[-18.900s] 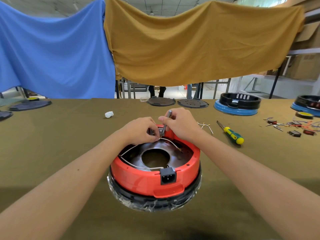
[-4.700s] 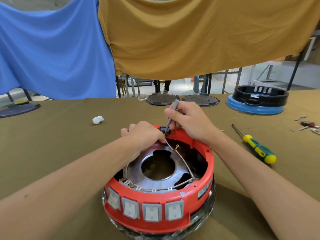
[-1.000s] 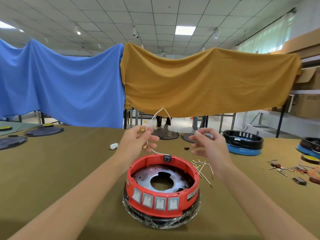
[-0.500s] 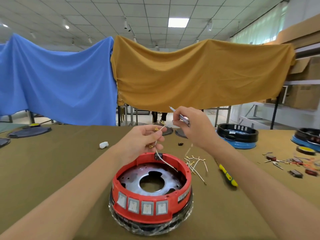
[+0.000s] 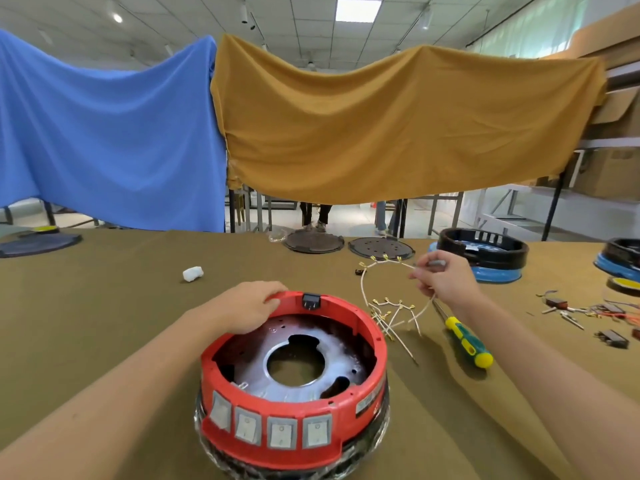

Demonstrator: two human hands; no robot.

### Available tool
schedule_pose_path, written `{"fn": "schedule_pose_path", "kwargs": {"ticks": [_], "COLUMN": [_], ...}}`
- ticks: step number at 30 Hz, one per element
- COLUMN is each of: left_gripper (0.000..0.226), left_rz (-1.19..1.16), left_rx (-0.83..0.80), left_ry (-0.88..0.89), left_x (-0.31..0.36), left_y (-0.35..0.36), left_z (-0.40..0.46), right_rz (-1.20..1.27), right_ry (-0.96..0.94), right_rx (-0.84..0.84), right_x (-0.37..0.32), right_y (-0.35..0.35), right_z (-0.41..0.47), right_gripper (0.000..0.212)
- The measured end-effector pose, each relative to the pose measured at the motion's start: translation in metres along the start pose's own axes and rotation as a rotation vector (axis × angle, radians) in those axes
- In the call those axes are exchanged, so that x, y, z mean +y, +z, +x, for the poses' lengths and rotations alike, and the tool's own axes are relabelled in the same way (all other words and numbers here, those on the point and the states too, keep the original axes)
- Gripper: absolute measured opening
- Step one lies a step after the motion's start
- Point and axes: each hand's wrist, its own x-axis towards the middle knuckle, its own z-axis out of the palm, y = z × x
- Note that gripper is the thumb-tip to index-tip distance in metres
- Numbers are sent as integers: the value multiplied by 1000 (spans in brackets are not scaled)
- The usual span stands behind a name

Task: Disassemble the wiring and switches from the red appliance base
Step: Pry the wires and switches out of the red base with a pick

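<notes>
Olive-covered worktop (image 5: 104, 306), blue cloth (image 5: 104, 133) beside mustard cloth (image 5: 398, 126) hanging behind, small white lump (image 5: 192, 274), yellow-green screwdriver (image 5: 465, 339), two dark round plates (image 5: 346, 244) at far edge, black-and-blue base (image 5: 481, 256)

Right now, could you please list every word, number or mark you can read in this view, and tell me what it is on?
No text reads clearly.
Label strip on the side of the red appliance base: print is there, too blurred to read.
Four switches on its front: a faint small mark on each, too blurred to name.
Screwdriver: no lettering visible.
</notes>
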Motion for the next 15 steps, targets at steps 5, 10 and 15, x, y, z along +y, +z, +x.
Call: {"fn": "schedule_pose_path", "kwargs": {"ticks": [5,10,15], "left_gripper": [26,26,26], "left_rz": [-14,-76,-71], "left_rx": [-10,21,37], "left_ry": [7,-19,-24], "left_x": [-8,-9,-6], "left_y": [4,7,7], "left_z": [9,11,8], "right_rz": [-504,-649,-433], "right_ry": [-2,-165,-257], "right_rx": [-74,29,-91], "right_x": [25,27,8], "right_y": [1,13,35], "right_z": [18,17,-9], "right_gripper": [13,12,9]}}
